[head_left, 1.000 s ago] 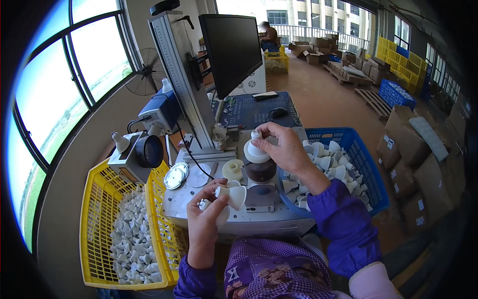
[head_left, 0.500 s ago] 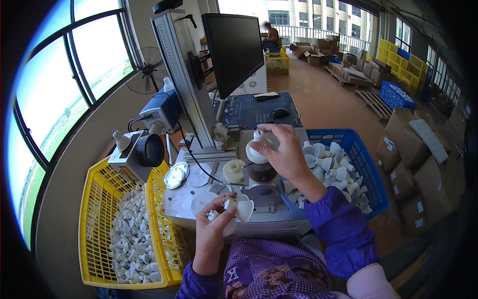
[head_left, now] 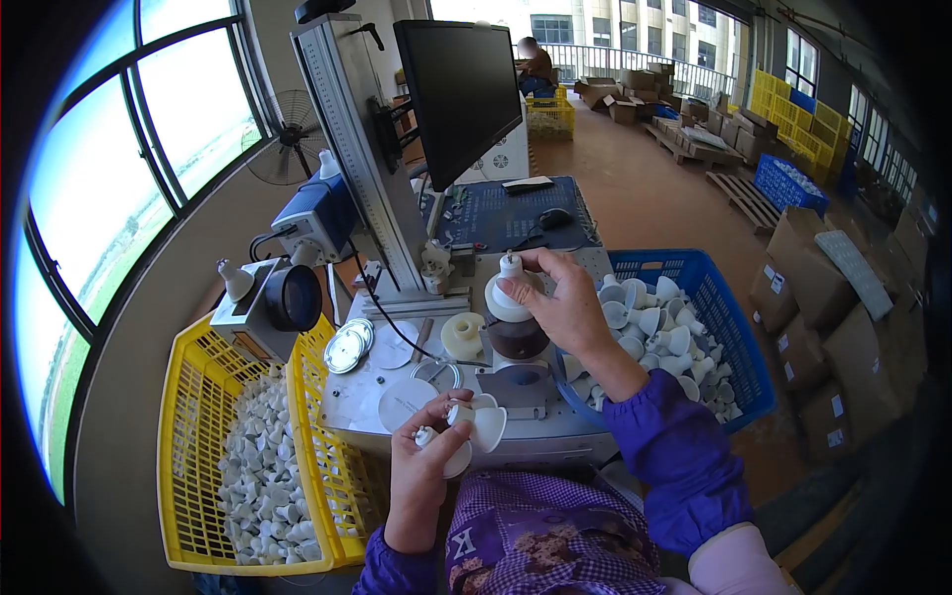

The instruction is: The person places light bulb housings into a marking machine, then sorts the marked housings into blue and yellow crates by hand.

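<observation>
My right hand (head_left: 565, 297) pinches a white cone-shaped lamp housing (head_left: 507, 301) by its narrow neck, with metal pins showing at the top. This housing's wide end faces down at the top of a dark round fixture (head_left: 519, 340) on the machine table. Lower down and nearer my body, my left hand (head_left: 424, 458) is closed around two more lamp housings (head_left: 488, 426), their pin ends between thumb and fingers and their flared cups pointing right. Beside the fixture stands a cream-coloured flanged ring (head_left: 462, 337).
A yellow basket (head_left: 302, 436) full of small white parts stands at left. The blue crate (head_left: 729, 327) at right holds many lamp housings. Behind the fixture rise a metal column (head_left: 362, 149) and a monitor (head_left: 461, 99). Metal discs (head_left: 347, 347) lie on the table. Another person (head_left: 535, 67) sits far back.
Both hands keep their grips, and the right one stays at the fixture with its lamp housing. The view has shifted slightly. The person far back has changed posture a little.
</observation>
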`<state>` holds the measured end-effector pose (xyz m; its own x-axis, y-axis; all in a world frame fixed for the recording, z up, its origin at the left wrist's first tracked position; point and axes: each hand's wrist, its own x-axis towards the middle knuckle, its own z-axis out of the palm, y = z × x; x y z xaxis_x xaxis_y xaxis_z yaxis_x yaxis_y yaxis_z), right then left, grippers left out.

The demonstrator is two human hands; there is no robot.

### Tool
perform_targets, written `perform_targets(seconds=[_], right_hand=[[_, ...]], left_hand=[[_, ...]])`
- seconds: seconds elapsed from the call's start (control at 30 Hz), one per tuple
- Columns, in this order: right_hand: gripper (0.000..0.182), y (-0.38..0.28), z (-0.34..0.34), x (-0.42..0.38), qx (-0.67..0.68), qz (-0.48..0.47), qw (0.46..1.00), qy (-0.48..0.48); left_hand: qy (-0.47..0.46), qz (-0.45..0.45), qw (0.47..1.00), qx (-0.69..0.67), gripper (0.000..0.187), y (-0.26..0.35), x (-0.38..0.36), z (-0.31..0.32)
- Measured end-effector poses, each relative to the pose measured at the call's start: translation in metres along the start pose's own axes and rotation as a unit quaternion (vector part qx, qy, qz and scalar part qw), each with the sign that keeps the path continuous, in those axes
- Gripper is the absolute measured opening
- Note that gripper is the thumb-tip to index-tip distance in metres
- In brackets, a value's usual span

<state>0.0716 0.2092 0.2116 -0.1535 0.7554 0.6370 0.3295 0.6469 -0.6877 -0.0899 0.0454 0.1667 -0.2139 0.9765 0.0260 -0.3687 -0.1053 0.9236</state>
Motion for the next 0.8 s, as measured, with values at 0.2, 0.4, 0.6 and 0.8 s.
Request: perform_targets(seconds=[0.2, 0.4, 0.6, 0.8], right_hand=[[0.035, 0.000, 0.002, -0.001, -0.007, 0.016, 1.000, -0.002], [0.039, 0.013, -0.020, -0.001, 0.033, -0.007, 0.999, 0.012], [0.020, 0.057, -0.058, -0.009, 0.119, 0.086, 0.989, 0.032], [0.029, 0.054, -0.084, -0.040, -0.120, 0.043, 0.986, -0.104]], left_hand=[[-0.005, 0.011, 1.000, 0.015, 0.020, -0.001, -0.003, 0.000], [0.038, 0.016, 0.999, 0.005, 0.021, 0.002, -0.010, -0.007], [0.066, 0.003, 0.998, 0.003, 0.022, 0.000, -0.017, -0.022], [0.170, 0.113, 0.979, 0.022, 0.022, 0.017, -0.030, -0.067]])
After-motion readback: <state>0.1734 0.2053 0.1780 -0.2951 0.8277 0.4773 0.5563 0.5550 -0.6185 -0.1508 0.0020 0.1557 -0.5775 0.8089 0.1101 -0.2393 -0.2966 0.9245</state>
